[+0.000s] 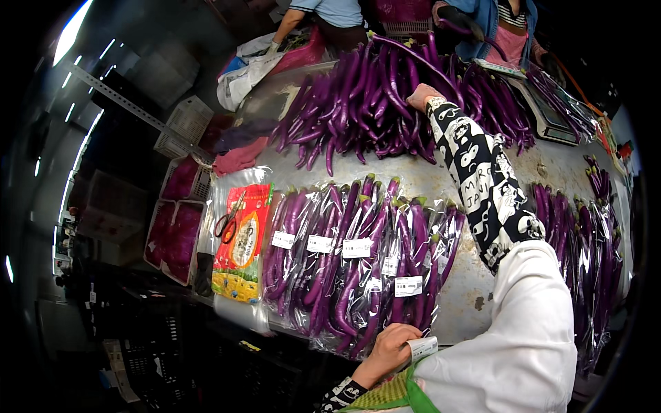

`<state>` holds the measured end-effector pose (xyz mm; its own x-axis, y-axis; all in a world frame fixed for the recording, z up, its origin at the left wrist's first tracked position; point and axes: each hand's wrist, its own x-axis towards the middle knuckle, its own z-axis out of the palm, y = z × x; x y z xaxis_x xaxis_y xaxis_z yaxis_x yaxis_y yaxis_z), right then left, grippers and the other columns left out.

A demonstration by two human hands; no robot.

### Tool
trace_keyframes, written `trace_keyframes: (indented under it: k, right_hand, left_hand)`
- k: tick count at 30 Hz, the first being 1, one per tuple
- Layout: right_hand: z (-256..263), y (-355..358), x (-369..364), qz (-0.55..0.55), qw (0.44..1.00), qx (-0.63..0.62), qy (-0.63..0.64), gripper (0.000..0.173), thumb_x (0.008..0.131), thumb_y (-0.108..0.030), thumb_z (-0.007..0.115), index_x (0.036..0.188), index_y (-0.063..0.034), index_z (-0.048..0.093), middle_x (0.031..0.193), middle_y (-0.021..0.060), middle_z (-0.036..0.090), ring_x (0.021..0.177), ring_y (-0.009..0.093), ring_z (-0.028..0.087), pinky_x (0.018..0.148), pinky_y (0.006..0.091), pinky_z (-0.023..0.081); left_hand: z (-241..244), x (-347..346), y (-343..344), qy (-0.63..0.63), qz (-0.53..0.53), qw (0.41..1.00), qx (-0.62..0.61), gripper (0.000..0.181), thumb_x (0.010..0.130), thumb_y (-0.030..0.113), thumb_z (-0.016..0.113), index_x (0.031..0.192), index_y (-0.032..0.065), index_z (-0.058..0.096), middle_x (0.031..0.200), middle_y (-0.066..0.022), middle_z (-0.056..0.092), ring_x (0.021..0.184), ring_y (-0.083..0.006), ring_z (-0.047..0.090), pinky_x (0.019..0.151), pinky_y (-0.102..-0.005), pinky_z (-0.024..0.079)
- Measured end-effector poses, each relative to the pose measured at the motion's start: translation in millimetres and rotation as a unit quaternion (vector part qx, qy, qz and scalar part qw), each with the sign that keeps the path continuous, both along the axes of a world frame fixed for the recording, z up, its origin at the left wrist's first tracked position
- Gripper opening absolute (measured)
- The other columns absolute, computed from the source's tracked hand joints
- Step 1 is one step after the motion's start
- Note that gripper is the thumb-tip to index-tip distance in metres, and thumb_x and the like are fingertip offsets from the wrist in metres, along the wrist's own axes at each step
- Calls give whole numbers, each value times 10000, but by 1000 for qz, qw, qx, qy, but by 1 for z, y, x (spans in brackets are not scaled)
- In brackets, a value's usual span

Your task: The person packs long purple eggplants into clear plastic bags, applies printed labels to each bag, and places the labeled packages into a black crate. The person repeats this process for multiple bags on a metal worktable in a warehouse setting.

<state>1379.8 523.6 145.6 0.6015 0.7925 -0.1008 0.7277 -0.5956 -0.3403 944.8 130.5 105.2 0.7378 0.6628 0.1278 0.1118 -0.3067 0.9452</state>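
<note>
My right hand [423,96] reaches across the metal table onto a large heap of loose long purple eggplants [361,98]; its fingers are curled, and whether they grip one is hidden. A long eggplant arches just above it. Low in the view, my left hand [388,347] holds printed white labels [423,348] between its fingers. Beyond that hand, several clear plastic bags of eggplants [351,258] lie side by side, bearing white labels. More bagged eggplants [583,248] lie to the right of my right sleeve.
Scissors [230,227] lie on a red and yellow printed bag [242,248] at the left. Pink cloth [240,157] lies behind it. A weighing scale [547,116] stands at the far right. Crates [181,237] stand beyond the left edge. Two people are across the table; one gloved hand [462,26] holds an eggplant.
</note>
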Motion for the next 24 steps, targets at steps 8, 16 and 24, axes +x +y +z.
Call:
trace_keyframes:
  k: [8,16,24]
  right_hand:
    - [37,-21,49,30,822,269,501,310,858,-345,571,831,-41,622,714,69,635,634,186,606,558,304,435]
    - [118,-189,-99,91,601,291,739,356,876,-399,656,946,-61,570,731,-38,583,622,65,567,532,223,454]
    - [80,-207,-289,253,726,191,610,353,968,-426,515,972,-74,533,741,-32,516,556,53,435,482,207,353]
  left_hand:
    - [-3,-2,4,-20,-33,999,11,129,699,-27,662,806,37,627,907,-79,695,851,-264,652,776,-354,505]
    - [-6,-6,8,-42,-70,996,-29,137,706,-50,594,813,32,618,941,-86,684,883,-262,640,809,-358,489]
    - [7,-28,6,-90,-95,991,-33,182,693,-89,541,838,9,591,935,-117,649,926,-314,616,834,-392,490]
